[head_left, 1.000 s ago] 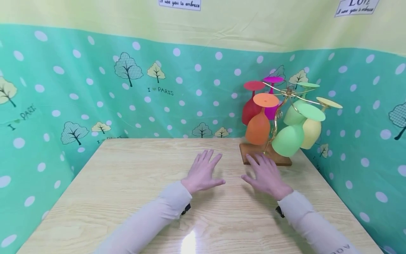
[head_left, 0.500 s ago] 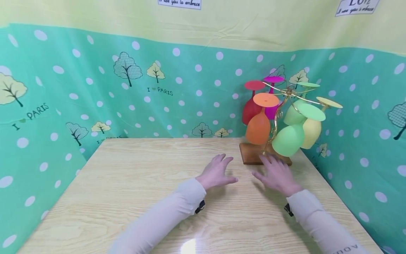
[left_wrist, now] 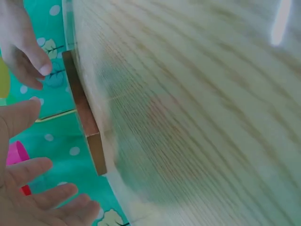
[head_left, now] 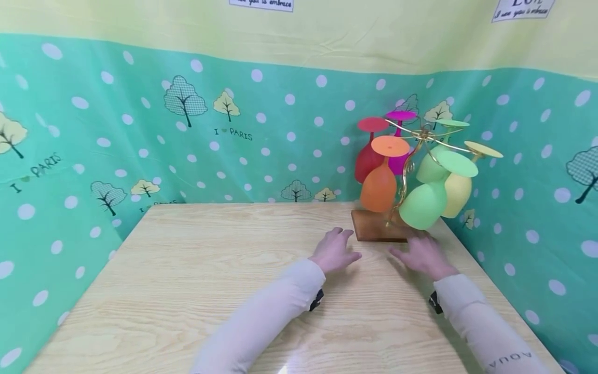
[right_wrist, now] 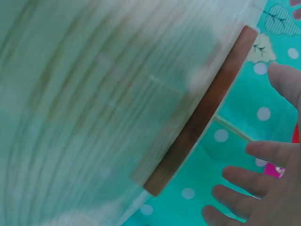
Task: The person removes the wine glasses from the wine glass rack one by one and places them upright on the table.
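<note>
A gold wire rack (head_left: 405, 171) on a brown wooden base (head_left: 371, 229) stands at the table's far right. Several coloured goblets hang upside down from it, among them an orange one (head_left: 379, 188), a red one (head_left: 366, 162) and a green one (head_left: 422, 206). My left hand (head_left: 335, 250) hovers open just in front of the base's left corner. My right hand (head_left: 420, 253) hovers open at the base's front right, under the green goblet. Neither hand holds anything. The left wrist view shows the base edge (left_wrist: 85, 120) close to spread fingers (left_wrist: 44, 197); the right wrist view shows it (right_wrist: 197, 117) too.
The light wooden table (head_left: 210, 270) stretches left and toward me. A teal polka-dot cloth wall (head_left: 140, 130) encloses it at the back and on both sides, close behind the rack.
Both hands have slid forward and to the right across the table, from mid-table up to the rack's wooden base. The rack and goblets have not moved.
</note>
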Demonstrator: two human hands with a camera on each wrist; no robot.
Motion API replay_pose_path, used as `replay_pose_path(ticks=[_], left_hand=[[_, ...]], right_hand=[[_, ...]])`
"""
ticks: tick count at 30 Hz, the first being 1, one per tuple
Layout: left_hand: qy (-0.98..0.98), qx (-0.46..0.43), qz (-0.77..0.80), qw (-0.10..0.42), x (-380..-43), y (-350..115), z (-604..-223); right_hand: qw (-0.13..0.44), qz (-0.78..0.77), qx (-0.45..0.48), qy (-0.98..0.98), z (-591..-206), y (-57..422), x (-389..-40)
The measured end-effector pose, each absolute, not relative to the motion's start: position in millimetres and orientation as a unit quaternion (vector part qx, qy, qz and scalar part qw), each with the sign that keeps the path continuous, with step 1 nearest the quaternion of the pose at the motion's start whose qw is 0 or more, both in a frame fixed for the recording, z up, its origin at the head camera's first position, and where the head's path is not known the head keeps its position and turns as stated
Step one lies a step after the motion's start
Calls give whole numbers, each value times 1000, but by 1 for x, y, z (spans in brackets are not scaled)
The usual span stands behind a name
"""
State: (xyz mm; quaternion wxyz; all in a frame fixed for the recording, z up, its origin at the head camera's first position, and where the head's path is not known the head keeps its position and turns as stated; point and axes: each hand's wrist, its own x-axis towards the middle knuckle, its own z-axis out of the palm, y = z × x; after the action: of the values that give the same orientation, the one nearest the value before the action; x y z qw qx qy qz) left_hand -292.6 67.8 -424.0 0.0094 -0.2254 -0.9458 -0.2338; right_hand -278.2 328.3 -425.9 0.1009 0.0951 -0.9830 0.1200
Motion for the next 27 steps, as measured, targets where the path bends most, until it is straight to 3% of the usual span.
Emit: replay_pose_path(ticks=[13,27], left_hand=[[-908,-184,-373,-54,-300,99,-426],[-875,-96,-468,-77,-317,116,-436]], right_hand=[[63,145,31,-987,-427,356,-286],[52,192,18,-980,-424,366,-294]])
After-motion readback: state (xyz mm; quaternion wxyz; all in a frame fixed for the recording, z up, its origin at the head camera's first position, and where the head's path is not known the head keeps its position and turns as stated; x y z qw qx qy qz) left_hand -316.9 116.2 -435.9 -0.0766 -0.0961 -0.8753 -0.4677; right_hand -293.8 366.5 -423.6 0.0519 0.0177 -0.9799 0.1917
